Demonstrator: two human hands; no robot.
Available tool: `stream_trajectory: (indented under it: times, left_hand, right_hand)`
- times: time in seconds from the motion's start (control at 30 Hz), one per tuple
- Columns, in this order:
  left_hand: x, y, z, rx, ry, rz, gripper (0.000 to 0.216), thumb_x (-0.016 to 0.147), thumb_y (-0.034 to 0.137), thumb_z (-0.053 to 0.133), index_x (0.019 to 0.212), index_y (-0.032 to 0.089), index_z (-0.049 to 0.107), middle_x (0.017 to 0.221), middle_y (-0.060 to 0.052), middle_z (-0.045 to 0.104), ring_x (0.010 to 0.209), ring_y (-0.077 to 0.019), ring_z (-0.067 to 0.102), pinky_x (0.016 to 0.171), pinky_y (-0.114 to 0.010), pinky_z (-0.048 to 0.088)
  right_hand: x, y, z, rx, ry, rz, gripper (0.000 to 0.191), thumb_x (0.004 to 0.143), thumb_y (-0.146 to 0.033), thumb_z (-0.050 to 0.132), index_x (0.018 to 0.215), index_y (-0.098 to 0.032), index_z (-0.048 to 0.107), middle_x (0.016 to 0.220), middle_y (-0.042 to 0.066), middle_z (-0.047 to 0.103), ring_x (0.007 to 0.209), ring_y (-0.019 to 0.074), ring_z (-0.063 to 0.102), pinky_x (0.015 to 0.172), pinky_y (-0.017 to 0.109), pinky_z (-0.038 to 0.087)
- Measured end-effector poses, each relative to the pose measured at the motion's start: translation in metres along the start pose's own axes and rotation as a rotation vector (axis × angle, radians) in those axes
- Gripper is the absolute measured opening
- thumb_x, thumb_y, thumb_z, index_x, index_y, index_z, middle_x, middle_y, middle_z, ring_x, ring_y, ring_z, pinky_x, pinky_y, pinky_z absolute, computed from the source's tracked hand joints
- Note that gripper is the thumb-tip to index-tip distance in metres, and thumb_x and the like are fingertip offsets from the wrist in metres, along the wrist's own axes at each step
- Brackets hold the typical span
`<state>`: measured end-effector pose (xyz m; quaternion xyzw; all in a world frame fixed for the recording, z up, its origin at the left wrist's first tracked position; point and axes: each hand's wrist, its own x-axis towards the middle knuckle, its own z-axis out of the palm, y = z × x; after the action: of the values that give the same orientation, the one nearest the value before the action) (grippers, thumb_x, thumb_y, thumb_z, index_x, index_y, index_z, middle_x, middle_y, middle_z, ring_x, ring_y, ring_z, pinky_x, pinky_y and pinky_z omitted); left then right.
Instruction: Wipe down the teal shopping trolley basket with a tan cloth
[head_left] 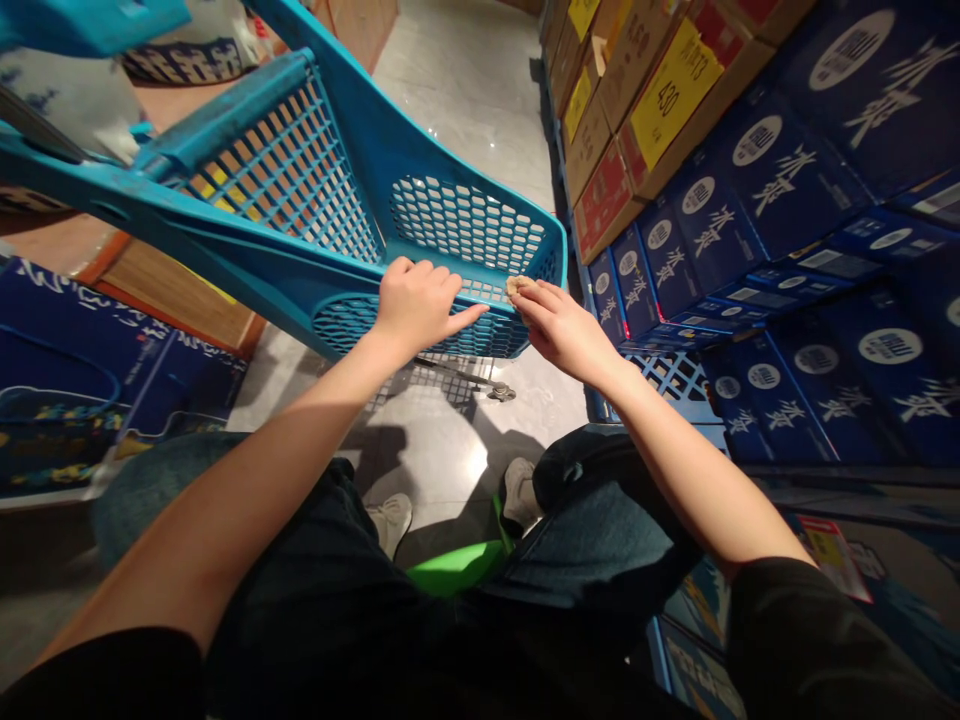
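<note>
Shopping cart (367,165), approx. 11 o'clock, was held at rim (300,262) by half-closed L grip (418,305); beige cloth (515,288), approx. 1 o'clock, was pinched in R grip (561,328). Steady L bracing was prob. needed.

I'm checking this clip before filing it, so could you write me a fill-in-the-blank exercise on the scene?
1. The left hand rests on the cart, which is coloured ____.
2. The beige wad is pinched by the ____.
3. The large number on the nearest yellow sign is ____.
4. The object between the legs is coloured ____.

Missing words: blue; right hand; 430; green.
</note>
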<state>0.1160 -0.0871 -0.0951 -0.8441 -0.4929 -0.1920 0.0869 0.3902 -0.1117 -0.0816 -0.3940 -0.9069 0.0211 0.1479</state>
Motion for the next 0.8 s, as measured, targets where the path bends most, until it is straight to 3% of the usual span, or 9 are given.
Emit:
stream_trajectory:
  times: [0.17, 0.33, 0.5, 0.67, 0.8]
  left_hand:
    - [0.001, 0.001, -0.005, 0.034, -0.078, -0.016, 0.058, 0.107, 0.071, 0.042, 0.095, 0.022, 0.071, 0.102, -0.012, 0.078, 0.101, -0.0310, 0.062, 0.089, -0.050, 0.042]
    - [0.000, -0.005, 0.004, -0.093, -0.018, -0.041, 0.053, 0.102, 0.072, 0.052, 0.091, 0.023, 0.069, 0.098, -0.013, 0.077, 0.101, -0.0343, 0.065, 0.091, -0.049, 0.041]
    - [0.000, -0.005, 0.004, -0.091, -0.011, -0.034, 0.057, 0.101, 0.075, 0.052, 0.089, 0.022, 0.071, 0.096, -0.015, 0.077, 0.099, -0.0353, 0.066, 0.089, -0.050, 0.042]
    - [0.001, -0.001, 0.001, 0.092, -0.018, 0.032, 0.065, 0.107, 0.075, 0.040, 0.092, 0.021, 0.073, 0.097, -0.016, 0.078, 0.096, -0.0343, 0.066, 0.082, -0.050, 0.042]
    - [0.001, -0.002, 0.003, 0.087, -0.003, 0.040, 0.067, 0.107, 0.077, 0.038, 0.091, 0.022, 0.072, 0.095, -0.013, 0.077, 0.094, -0.0309, 0.063, 0.083, -0.047, 0.041]
  right_hand:
    - [0.024, -0.022, 0.007, -0.032, 0.005, -0.031, 0.068, 0.094, -0.001, 0.047, 0.160, -0.012, 0.056, 0.167, 0.014, 0.056, 0.160, 0.0320, 0.046, 0.137, 0.054, 0.041]
    - [0.032, -0.027, 0.013, -0.059, -0.009, -0.030, 0.068, 0.095, -0.001, 0.044, 0.161, -0.013, 0.055, 0.166, 0.014, 0.056, 0.158, 0.0331, 0.047, 0.135, 0.058, 0.044]
    - [0.020, -0.019, 0.010, -0.042, 0.024, -0.078, 0.070, 0.091, 0.000, 0.047, 0.159, -0.010, 0.056, 0.166, 0.016, 0.056, 0.159, 0.0331, 0.047, 0.136, 0.055, 0.044]
    - [-0.005, -0.005, 0.003, -0.004, 0.023, -0.011, 0.067, 0.093, -0.004, 0.052, 0.158, -0.012, 0.059, 0.163, 0.017, 0.060, 0.156, 0.0354, 0.051, 0.132, 0.059, 0.048]
    - [-0.017, 0.004, -0.002, 0.009, 0.038, 0.005, 0.061, 0.094, -0.008, 0.055, 0.154, -0.011, 0.063, 0.159, 0.019, 0.063, 0.151, 0.0366, 0.056, 0.129, 0.061, 0.050]
